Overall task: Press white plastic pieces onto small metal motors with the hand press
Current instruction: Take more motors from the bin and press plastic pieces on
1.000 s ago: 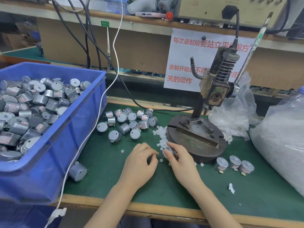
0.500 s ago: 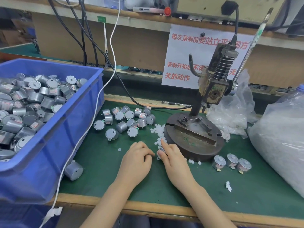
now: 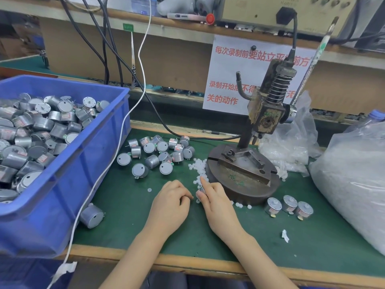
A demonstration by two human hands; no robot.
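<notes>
My right hand (image 3: 216, 203) rests on the green mat just left of the hand press base (image 3: 241, 176). It grips a small metal motor (image 3: 200, 190), mostly hidden under its fingers, while its index finger reaches into the loose white plastic pieces (image 3: 199, 166). My left hand (image 3: 170, 203) lies beside it with fingers curled, fingertips close to that motor; whether it holds anything is hidden. The press head (image 3: 266, 115) stands raised over an empty fixture. Several bare motors (image 3: 154, 155) lie behind my hands. Three motors (image 3: 288, 206) stand in a row right of the base.
A blue bin (image 3: 62, 184) full of motors fills the left side, with one motor (image 3: 91, 215) beside it. A white cable (image 3: 98, 184) runs down its front. Plastic bags (image 3: 354, 184) of white pieces sit at the right. The press lever (image 3: 312, 65) slants up to the right.
My right index finger has stretched forward into the white pieces. Both hands stay in nearly the same spot; the camera has shifted slightly.
</notes>
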